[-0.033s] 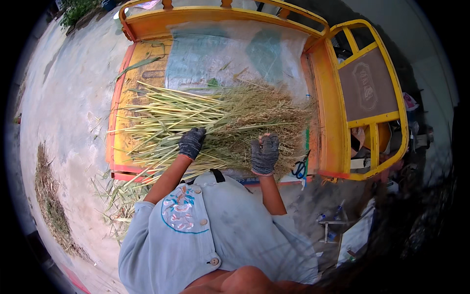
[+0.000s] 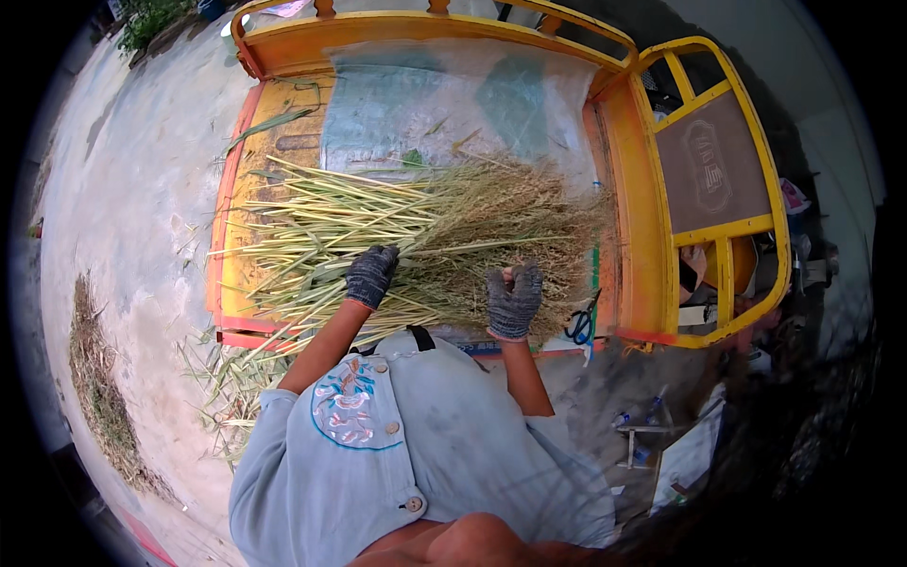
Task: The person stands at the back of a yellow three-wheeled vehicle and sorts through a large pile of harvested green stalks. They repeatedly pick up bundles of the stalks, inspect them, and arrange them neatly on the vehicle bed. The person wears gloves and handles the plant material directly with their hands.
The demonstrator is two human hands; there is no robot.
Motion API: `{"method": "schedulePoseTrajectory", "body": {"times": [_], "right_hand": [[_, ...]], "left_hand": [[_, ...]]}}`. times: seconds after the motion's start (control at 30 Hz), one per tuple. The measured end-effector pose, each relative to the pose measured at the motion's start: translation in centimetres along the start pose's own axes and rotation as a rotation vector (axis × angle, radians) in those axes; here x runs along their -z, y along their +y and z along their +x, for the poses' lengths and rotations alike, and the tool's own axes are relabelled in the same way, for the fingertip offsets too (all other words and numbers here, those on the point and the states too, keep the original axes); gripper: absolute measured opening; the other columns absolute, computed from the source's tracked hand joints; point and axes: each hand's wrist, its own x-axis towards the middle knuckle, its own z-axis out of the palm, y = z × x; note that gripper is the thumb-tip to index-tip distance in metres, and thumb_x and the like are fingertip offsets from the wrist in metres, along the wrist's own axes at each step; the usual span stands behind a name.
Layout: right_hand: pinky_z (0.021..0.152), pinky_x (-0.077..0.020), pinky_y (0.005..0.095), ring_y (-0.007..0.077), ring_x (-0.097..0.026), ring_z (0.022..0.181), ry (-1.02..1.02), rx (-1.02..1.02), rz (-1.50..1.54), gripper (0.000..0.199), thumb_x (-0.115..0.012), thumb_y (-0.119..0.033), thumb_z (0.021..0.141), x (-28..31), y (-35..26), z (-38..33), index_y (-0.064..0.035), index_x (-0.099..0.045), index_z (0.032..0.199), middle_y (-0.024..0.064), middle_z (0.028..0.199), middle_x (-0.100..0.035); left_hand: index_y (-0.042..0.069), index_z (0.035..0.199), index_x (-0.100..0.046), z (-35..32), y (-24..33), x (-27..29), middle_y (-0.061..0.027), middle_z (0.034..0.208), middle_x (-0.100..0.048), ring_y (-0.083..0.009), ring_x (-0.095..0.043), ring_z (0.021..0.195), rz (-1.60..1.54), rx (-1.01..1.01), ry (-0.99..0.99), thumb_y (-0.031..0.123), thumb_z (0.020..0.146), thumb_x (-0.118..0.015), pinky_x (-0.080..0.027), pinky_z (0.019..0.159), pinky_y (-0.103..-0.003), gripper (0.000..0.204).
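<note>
A thick bundle of long green-yellow stalks (image 2: 416, 236) with dry brown seed heads lies across the bed of an orange and yellow cart (image 2: 633, 217). Its stalk ends point left and its seed heads point right. My left hand (image 2: 370, 276), in a dark grey knit glove, is closed over the stalks near the bundle's front edge. My right hand (image 2: 513, 300), in the same kind of glove, grips stems closer to the seed heads. Both forearms reach out over my light blue shirt.
A clear plastic sheet (image 2: 453, 94) covers the far part of the cart bed. Blue-handled scissors (image 2: 581, 324) lie at the bed's front right corner. Loose leaves (image 2: 222, 387) and a strip of dried grass (image 2: 99, 397) lie on the concrete to the left. Clutter sits at the lower right.
</note>
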Motion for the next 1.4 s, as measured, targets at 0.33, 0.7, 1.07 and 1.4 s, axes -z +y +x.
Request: {"method": "schedulePoseTrajectory", "body": {"times": [0.33,0.7,1.07,1.4], "right_hand": [[0.061,-0.0469,0.0282,0.0176,-0.056,0.065,-0.233,-0.963,0.758,0.028,-0.055,-0.025,0.084,-11.2,5.0,2.7,-0.0024,-0.056,0.101,0.0061,0.08,-0.059],[0.06,-0.0465,0.0358,0.0228,-0.047,0.057,0.071,-1.175,1.591,0.024,-0.042,-0.023,0.089,-10.3,1.4,7.4,-0.0065,-0.043,0.071,0.0085,0.063,-0.048],[0.05,-0.0301,0.0304,0.016,-0.032,0.05,0.293,-0.977,1.846,0.035,-0.032,-0.034,0.092,-8.8,14.4,13.1,-0.0126,-0.032,0.065,0.0007,0.058,-0.031],[0.048,-0.0289,0.0305,0.0136,-0.036,0.049,0.228,-0.757,1.809,0.032,-0.031,-0.028,0.093,-2.0,9.6,17.4,-0.0133,-0.038,0.066,-0.0005,0.058,-0.038]], "left_hand": [[0.012,0.087,-0.06,-2.4,5.0,3.6,-0.0095,0.094,-0.059,-0.0293,-0.059,0.075,0.037,-0.175,0.245,0.024,0.072,-0.062,-0.048,0.06,-0.039,0.019],[0.008,0.078,-0.06,-6.3,2.5,5.7,-0.011,0.098,-0.061,-0.0282,-0.059,0.081,0.273,-0.2,0.212,0.02,0.072,-0.057,-0.048,0.066,-0.04,0.014],[0.008,0.076,-0.058,-17.3,-8.1,10.7,-0.0104,0.093,-0.06,-0.0271,-0.056,0.08,0.462,-0.091,0.237,0.016,0.068,-0.059,-0.043,0.069,-0.041,0.011],[0.017,0.126,-0.04,-34.1,-15.1,18.5,-0.0172,0.13,-0.039,-0.0328,-0.049,0.109,0.527,1.697,0.013,0.027,0.07,-0.069,-0.043,0.086,-0.043,0.063]]}}
